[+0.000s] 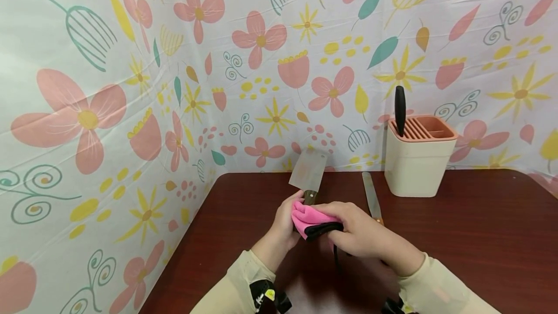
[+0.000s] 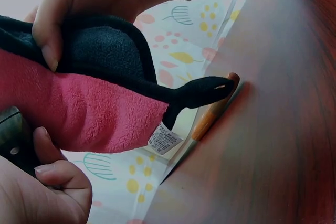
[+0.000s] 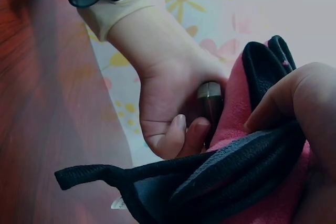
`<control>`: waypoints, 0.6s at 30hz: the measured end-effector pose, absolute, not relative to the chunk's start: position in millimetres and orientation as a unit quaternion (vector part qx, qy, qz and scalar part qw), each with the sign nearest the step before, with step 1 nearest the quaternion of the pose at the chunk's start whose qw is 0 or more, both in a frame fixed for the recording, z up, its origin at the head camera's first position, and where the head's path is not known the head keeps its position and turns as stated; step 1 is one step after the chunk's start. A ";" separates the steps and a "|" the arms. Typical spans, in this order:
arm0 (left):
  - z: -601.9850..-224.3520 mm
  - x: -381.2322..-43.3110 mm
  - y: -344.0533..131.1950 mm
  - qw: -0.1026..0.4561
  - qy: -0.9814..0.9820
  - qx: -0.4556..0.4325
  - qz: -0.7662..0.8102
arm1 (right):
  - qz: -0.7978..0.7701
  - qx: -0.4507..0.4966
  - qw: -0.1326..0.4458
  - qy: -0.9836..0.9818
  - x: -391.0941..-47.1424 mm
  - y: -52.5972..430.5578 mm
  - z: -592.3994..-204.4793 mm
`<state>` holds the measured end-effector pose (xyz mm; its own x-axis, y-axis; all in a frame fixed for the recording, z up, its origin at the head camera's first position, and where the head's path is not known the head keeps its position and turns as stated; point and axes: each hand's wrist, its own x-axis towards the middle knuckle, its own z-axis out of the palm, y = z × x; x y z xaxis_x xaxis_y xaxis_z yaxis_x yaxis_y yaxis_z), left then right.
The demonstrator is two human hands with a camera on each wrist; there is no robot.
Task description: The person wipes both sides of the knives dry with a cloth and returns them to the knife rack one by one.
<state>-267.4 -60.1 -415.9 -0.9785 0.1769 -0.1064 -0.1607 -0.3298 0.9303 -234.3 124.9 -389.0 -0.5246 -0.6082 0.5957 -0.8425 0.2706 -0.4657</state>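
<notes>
My left hand [image 1: 284,222] grips the dark handle [image 1: 310,197] of a cleaver, whose broad blade [image 1: 308,168] points away toward the patterned backdrop. With my right hand [image 1: 357,229] I hold a folded pink cloth [image 1: 311,214] with black edging against the handle. In the left wrist view the cloth [image 2: 105,114] shows a dark reverse side, a black hanging loop [image 2: 207,92] and a white label [image 2: 164,139]. The right wrist view shows the metal-capped handle end [image 3: 210,91] inside my curled left fingers [image 3: 173,137].
Past my right hand a narrow knife [image 1: 371,193] lies on the dark red-brown table [image 1: 479,236], its wooden handle [image 2: 210,116] partly hidden in the head view. At the back right stands a cream knife holder [image 1: 418,168] with a black-handled tool [image 1: 399,110]. A flowered sheet [image 1: 261,86] hangs behind.
</notes>
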 end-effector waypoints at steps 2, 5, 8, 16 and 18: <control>-415.2 -267.7 -59.9 0.108 0.564 0.009 0.819 | 0.396 0.467 0.135 -0.779 -233.4 124.8 -388.8; -414.7 -267.5 -60.3 0.113 0.555 0.006 0.824 | 0.413 0.476 0.113 -0.768 -232.3 123.9 -388.5; -415.4 -267.3 -61.2 0.114 0.553 0.003 0.825 | 0.424 0.485 0.101 -0.758 -231.5 122.6 -388.8; -415.3 -267.3 -62.4 0.110 0.534 -0.006 0.838 | 0.442 0.491 0.075 -0.747 -229.8 120.4 -391.5; -415.4 -267.9 -62.1 0.109 0.530 -0.010 0.841 | 0.442 0.492 0.077 -0.746 -229.6 120.0 -392.0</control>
